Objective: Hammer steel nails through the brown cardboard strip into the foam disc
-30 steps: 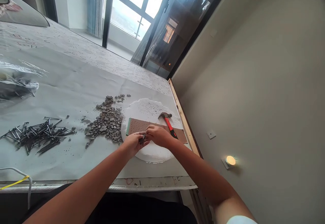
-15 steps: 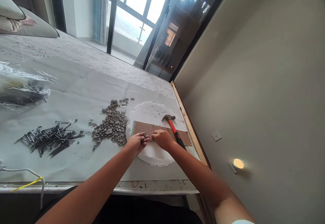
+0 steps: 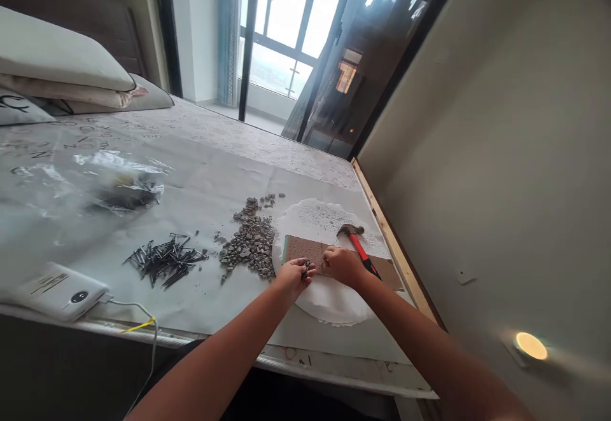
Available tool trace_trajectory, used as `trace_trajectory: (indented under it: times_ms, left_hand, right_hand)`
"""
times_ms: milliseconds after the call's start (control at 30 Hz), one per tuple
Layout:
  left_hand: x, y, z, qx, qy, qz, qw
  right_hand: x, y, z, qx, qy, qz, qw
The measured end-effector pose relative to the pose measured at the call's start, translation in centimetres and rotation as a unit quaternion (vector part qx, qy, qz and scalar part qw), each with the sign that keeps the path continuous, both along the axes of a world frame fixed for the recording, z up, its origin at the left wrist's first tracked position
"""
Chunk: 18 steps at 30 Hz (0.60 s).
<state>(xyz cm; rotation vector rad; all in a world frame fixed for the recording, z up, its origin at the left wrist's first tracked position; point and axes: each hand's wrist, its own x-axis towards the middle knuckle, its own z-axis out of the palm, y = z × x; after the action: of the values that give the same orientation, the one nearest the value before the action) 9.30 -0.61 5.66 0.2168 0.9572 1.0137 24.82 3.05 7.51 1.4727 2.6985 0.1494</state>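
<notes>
My left hand [image 3: 294, 275] is closed loosely around a few dark nails [image 3: 306, 267], palm up, at the near edge of a brown perforated board [image 3: 300, 247]. Just to its right, my right hand [image 3: 344, 266] is pinched low over the same board. Its fingertips hide whatever they hold. The board lies across a round white slab [image 3: 329, 300] with a crumbly, pitted surface. A claw hammer [image 3: 357, 243] with a red and black handle rests across the board's right part, its head toward the far side.
Grey gravel [image 3: 251, 243] lies against the slab's left side. Further left are a pile of nails [image 3: 165, 259], a clear plastic bag [image 3: 126, 186] with dark contents and a white power bank [image 3: 64, 290] with a cable. A wooden rail [image 3: 391, 236] runs along the right wall.
The view has swung left, so everything sits further right and the power bank now shows. Both hands keep about the same places over the board; the hammer stays put.
</notes>
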Motion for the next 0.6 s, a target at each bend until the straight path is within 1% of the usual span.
trace_trajectory:
  times_ms: [233,300,367,433,500,567,600]
  left_hand:
    - [0.1,0.3,-0.9,0.014,-0.014,0.003,1.0]
    - [0.2,0.5,-1.0,0.017,-0.015,0.002,1.0]
    - [0.2,0.7,-1.0,0.022,-0.012,-0.002,1.0]
    - [0.1,0.8,-0.8,0.029,-0.006,-0.005,1.0]
    - [0.0,0.7,-0.4,0.035,-0.005,-0.013,0.999]
    - [-0.1,0.6,0.1,0.045,-0.019,-0.032,0.998]
    - [-0.1,0.4,0.3,0.052,-0.029,-0.044,0.997]
  right_hand:
    - [0.1,0.7,0.3,-0.03,0.05,-0.017,0.998]
    - [0.2,0.9,0.8,-0.02,0.068,-0.038,0.997]
    - [0.4,1.0,1.8,-0.013,0.137,-0.062,0.988]
    - [0.6,0.9,3.1,-0.05,0.247,-0.066,0.966]
    - [0.6,0.5,4.3,-0.12,0.333,-0.038,0.934]
    - [0.5,-0.3,5.0,-0.182,0.355,0.005,0.917]
    - [0.3,-0.8,5.1,-0.203,0.353,0.021,0.913]
